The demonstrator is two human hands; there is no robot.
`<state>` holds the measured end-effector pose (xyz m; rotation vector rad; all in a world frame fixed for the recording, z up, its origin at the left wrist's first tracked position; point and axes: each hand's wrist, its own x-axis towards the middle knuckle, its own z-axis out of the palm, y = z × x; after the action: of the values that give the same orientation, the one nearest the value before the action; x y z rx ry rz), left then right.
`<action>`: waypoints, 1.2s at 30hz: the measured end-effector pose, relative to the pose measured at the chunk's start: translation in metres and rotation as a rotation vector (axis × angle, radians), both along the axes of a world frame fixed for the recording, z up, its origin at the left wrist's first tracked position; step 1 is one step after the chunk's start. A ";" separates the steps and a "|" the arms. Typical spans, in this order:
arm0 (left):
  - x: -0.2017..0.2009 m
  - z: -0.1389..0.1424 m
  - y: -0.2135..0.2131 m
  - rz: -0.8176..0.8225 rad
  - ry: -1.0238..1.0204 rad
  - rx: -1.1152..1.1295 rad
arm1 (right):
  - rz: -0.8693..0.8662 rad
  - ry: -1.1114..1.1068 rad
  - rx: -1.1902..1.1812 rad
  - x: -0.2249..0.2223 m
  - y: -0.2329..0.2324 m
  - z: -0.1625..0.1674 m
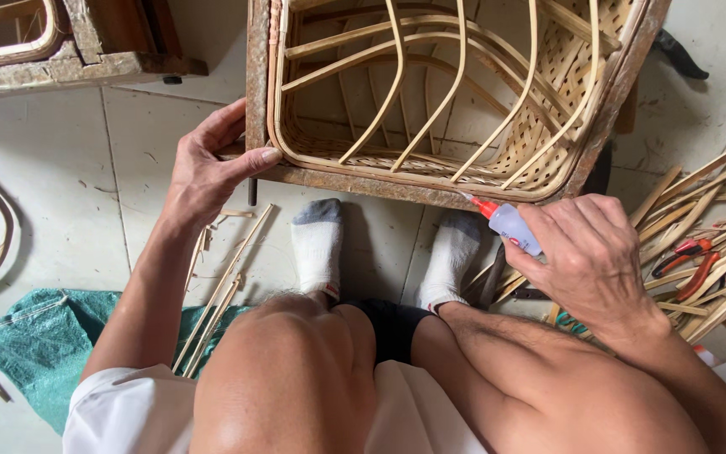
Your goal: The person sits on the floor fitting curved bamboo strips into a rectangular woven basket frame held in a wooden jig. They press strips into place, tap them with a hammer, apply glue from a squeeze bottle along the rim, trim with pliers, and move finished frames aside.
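Your left hand (203, 172): gripping near-left corner of wooden frame (255, 101), thumb on rim. Your right hand (590, 261): closed around small glue bottle (510, 225), red nozzle at bamboo basket (430, 92) near rim. Ribs set, weave partial. Bamboo strips (707, 227), red pliers (691, 262) on floor, right.

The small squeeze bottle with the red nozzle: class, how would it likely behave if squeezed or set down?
The squeeze bottle looks like soft translucent plastic, so it probably gives under the right hand. It fits inside the fingers, so it is likely light. Narrow and rounded, it may tip or roll on the tiled floor.
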<state>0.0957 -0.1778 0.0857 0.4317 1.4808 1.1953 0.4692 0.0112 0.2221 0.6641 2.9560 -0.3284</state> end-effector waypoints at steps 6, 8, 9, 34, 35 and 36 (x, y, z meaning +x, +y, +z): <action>-0.001 -0.003 0.000 -0.018 0.074 -0.031 | -0.015 0.058 -0.079 -0.014 0.003 0.004; -0.001 -0.004 0.000 -0.025 0.082 -0.036 | 0.033 0.092 -0.055 -0.024 0.002 -0.002; -0.001 -0.004 0.001 -0.021 0.078 -0.035 | 0.054 0.090 -0.056 -0.029 0.002 -0.006; -0.006 -0.029 -0.002 -0.029 0.129 0.052 | 0.213 0.088 -0.144 -0.116 0.006 -0.010; -0.007 -0.029 -0.001 -0.040 0.135 0.041 | 0.230 0.094 -0.148 -0.121 0.005 -0.014; -0.007 -0.030 -0.001 -0.042 0.141 0.057 | 0.237 0.086 -0.136 -0.125 0.003 -0.019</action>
<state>0.0886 -0.1787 0.0557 0.5931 1.5531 1.1962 0.3439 0.0145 0.2032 0.2871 3.0144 -0.5420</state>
